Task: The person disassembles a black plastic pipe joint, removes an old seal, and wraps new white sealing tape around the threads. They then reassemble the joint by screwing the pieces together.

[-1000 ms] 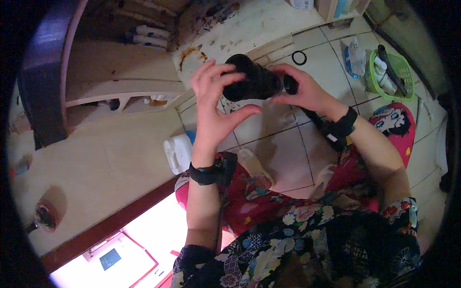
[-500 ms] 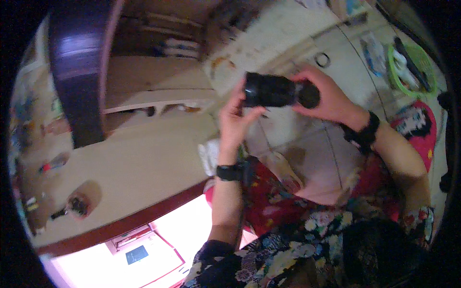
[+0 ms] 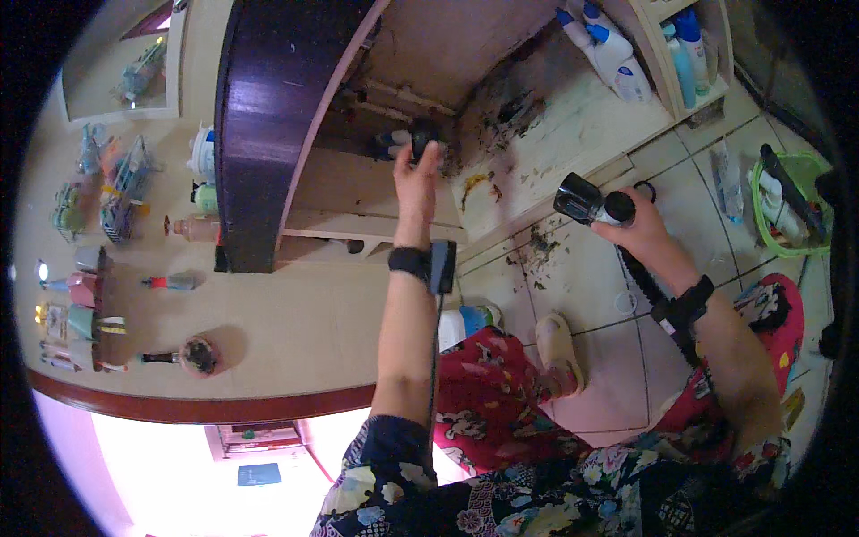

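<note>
The left hand (image 3: 416, 186) is moving away, clamping a dark round piece (image 3: 424, 137). The right hand (image 3: 646, 225) is gripping a black cylinder (image 3: 577, 197) near the cabinet's front edge (image 3: 523, 215).

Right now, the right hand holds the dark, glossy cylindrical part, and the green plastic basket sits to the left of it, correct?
No, the side is wrong: in the head view, the green plastic basket sits to the right of the dark, glossy cylindrical part, which the right hand does hold.

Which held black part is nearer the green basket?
The glossy black part in the right hand; the left hand holds the rounded black piece, farther from the green basket.
</note>
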Demonstrator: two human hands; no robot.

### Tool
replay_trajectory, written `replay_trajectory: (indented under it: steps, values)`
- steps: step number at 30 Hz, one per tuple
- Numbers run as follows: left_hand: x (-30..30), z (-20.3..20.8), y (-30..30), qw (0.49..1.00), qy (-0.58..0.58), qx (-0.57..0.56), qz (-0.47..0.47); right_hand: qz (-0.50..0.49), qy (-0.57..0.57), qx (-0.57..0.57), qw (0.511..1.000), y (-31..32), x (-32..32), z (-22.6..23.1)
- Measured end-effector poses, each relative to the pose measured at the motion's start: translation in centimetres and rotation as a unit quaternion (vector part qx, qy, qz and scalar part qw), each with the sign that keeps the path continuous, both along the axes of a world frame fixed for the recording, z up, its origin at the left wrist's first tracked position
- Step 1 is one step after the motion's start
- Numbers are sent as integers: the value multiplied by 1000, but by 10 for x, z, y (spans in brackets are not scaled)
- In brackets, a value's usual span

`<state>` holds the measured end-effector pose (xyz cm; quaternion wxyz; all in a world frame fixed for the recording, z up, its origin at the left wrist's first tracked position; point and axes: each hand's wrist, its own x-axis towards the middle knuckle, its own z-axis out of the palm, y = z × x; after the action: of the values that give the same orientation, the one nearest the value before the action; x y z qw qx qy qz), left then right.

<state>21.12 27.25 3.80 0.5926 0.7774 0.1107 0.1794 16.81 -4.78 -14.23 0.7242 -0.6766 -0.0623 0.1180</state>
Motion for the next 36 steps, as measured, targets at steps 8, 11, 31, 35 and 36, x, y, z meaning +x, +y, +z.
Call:
replay_trajectory:
  steps: [8, 11, 31, 35, 36]
  values:
    - [115, 23, 46, 923, -91, 374, 4, 10, -41, -30, 999, -12, -4, 17]
    - [174, 14, 72, 946, -166, 280, 13, 3, -2, -63, 998, -19, -6, 8]
    - [235, 33, 72, 886, -427, 168, -59, -70, 108, -177, 976, 0, -121, -50]
    - [240, 43, 65, 886, -428, 177, -31, -76, 91, -184, 976, 12, -127, -52]
    - [241, 44, 63, 885, -429, 179, -23, -81, 106, -167, 977, 12, -130, -52]
